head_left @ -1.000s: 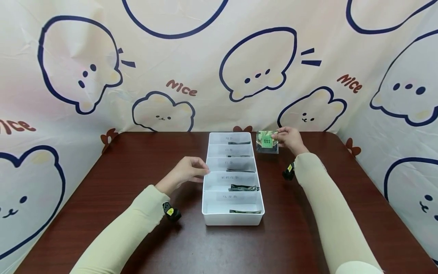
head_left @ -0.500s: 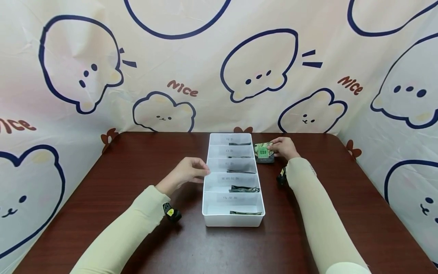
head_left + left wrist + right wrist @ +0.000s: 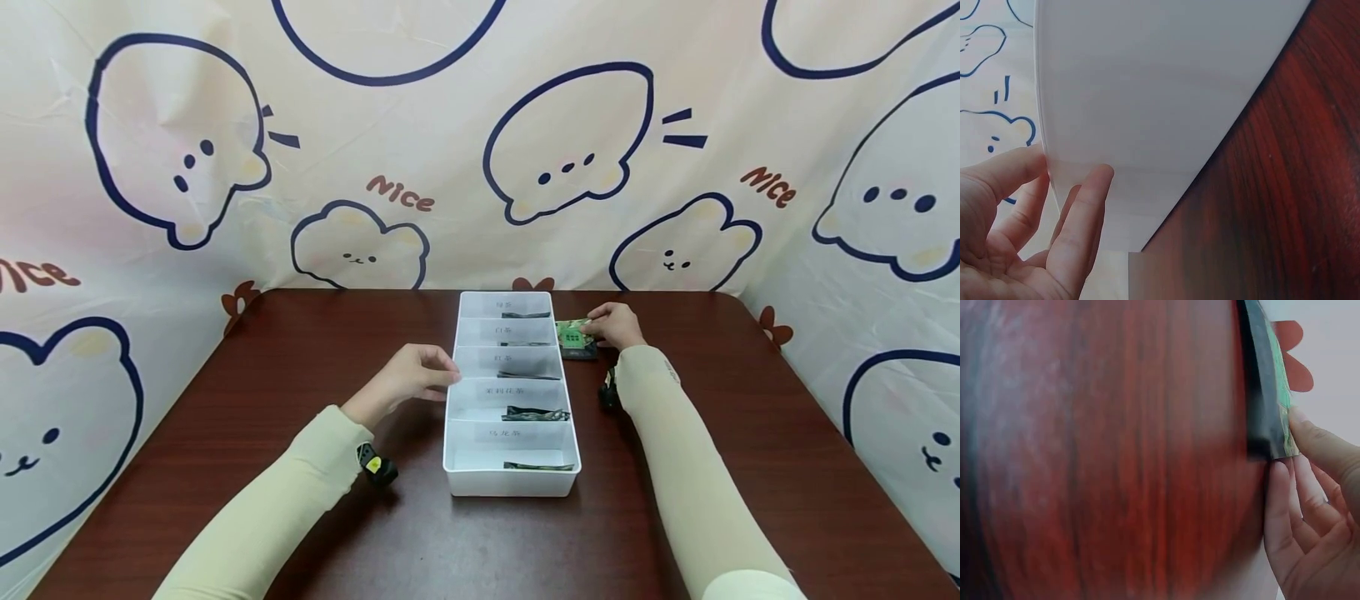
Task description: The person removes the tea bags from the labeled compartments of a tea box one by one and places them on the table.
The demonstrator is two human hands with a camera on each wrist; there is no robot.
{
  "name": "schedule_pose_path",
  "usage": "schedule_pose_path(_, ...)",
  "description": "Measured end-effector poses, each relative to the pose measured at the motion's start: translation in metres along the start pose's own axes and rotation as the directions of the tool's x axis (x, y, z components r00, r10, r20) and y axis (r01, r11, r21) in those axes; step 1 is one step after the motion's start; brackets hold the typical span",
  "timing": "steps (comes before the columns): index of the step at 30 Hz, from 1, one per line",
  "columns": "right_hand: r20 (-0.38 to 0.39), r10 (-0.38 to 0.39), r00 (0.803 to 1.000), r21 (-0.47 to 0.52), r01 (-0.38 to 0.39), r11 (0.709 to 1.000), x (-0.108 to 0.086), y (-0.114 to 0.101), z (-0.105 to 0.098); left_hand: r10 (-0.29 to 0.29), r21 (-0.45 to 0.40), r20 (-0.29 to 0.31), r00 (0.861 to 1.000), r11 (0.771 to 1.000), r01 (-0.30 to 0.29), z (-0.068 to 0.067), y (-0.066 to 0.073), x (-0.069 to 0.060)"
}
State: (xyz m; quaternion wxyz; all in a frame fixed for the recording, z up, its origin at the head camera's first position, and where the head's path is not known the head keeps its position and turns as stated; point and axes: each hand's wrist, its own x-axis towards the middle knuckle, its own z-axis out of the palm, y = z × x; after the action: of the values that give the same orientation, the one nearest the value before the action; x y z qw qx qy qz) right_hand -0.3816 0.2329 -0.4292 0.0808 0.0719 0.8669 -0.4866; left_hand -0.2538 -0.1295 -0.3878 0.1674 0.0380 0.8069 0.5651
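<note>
A long white divided box [image 3: 512,483] stands in the middle of the table, its compartments labelled with Chinese characters. My left hand [image 3: 405,379] holds the box's left rim. In the left wrist view, fingertips [image 3: 1034,154] reach the rim and another digit lies against the outer wall. My right hand [image 3: 615,325] pinches a flat tea packet [image 3: 572,337] with a green label and dark lower edge, close beside the box's far right side. From the right wrist, the packet [image 3: 1266,394] appears nearly edge-on between thumb and fingers. Whether it touches the table cannot be told.
Thin dark sachets [image 3: 536,413] lie along the right side of the box's compartments. The dark red wooden table [image 3: 322,500] ends at a cartoon-printed cloth backdrop [image 3: 450,125], which also hangs along both sides.
My right hand has brought the tea packet nearer and leftward, from the table's far edge to beside the box. The packet looks flatter now. My left hand has stayed at the rim.
</note>
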Motion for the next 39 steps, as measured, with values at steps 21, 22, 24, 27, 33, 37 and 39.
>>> schedule_pose_path(21, -0.036, 0.01, 0.999, -0.107, -0.013, 0.994, -0.0072, -0.0072, 0.0051, 0.011, 0.007, -0.001, 1.0, 1.0, -0.011, -0.0007, 0.0011, 0.0001)
schedule_pose_path(22, -0.036, 0.01, 0.999, -0.108, -0.014, 0.994, -0.0067, -0.0069, 0.0051, 0.012, 0.007, -0.002, 1.0, 1.0, -0.012, -0.0006, 0.0012, -0.0001)
schedule_pose_path(24, -0.038, 0.01, 0.999, -0.11, -0.014, 0.994, -0.0065, -0.0067, 0.0054, 0.013, 0.007, -0.002, 1.0, 1.0, -0.013, -0.0005, 0.0011, -0.0002)
schedule_pose_path(27, -0.037, 0.013, 0.999, -0.121, -0.017, 0.993, -0.0057, -0.0064, 0.006, 0.012, 0.006, -0.002, 1.0, 1.0, -0.012, -0.0003, 0.0007, -0.0004)
schedule_pose_path(33, -0.036, 0.025, 0.999, -0.144, -0.03, 0.989, -0.0055, -0.0065, 0.0072, 0.007, 0.001, -0.006, 1.0, 1.0, -0.007, 0.0004, 0.0003, -0.001)
schedule_pose_path(37, -0.037, 0.033, 0.999, -0.146, -0.039, 0.989, -0.0045, -0.0064, 0.0076, 0.01, 0.002, -0.002, 1.0, 1.0, -0.01, 0.0001, 0.0008, -0.0015)
schedule_pose_path(39, -0.036, 0.037, 0.999, -0.142, -0.041, 0.989, -0.0037, -0.0059, 0.0077, 0.011, 0.0, -0.001, 1.0, 1.0, -0.011, -0.0001, 0.0009, -0.0016)
